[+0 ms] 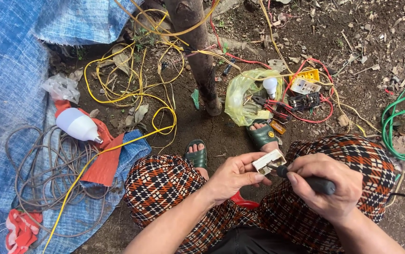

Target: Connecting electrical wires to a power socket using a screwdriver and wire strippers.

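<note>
From the head view I see my left hand (234,178) curled around a small white socket block (269,161), thumb and fingers pinching it from below so it sits tilted just above my knees, between the two patterned trouser legs (162,186). My right hand (327,186) is closed in a fist on the black handle of a screwdriver (313,182), whose tip meets the right end of the block. Below the hands my feet in green sandals (196,156) rest on bare earth, and a bit of a red stool (246,203) shows between my legs. Ahead, near my right foot, a yellow plastic bag (241,94) lies open with a small white bulb (270,85), red-handled pliers (272,106) and red wires (316,117) spilling beside a yellow box (309,75) with white and black fittings. To my left a larger white bulb (77,124) rests on red cloth (103,162) over a blue tarp (9,84), with a grey cable coil (33,178) near it and loose yellow wire (132,89) looping around a thin tree trunk (198,51); green cable (400,122) curls at the far right
</note>
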